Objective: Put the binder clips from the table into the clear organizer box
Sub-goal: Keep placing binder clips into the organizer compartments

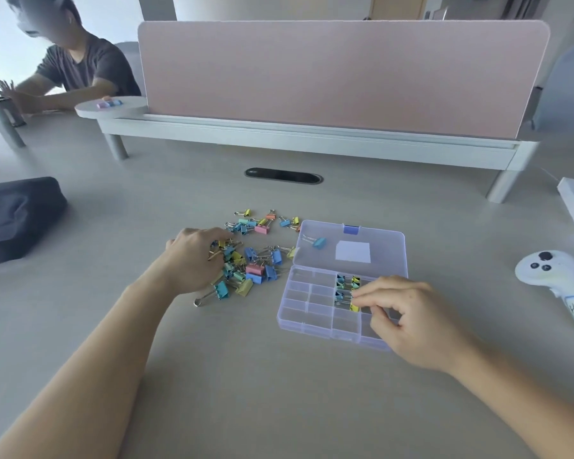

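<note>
A pile of coloured binder clips (256,260) lies on the grey table, left of the clear organizer box (307,313). The box is open, its lid (375,240) laid flat behind it with one blue clip (318,242) on it. Several clips (345,283) sit in a right-hand compartment. My left hand (196,263) rests on the pile's left side, fingers curled down among the clips. My right hand (405,313) hovers over the box's right compartments, its thumb and fingertips pinching a yellow clip (354,308).
A white game controller (557,276) lies right of the box. A dark bag (17,217) sits at the far left. A pink divider on a white raised shelf (312,137) spans the back, with a cable slot (284,176) before it. Another person sits at the back left.
</note>
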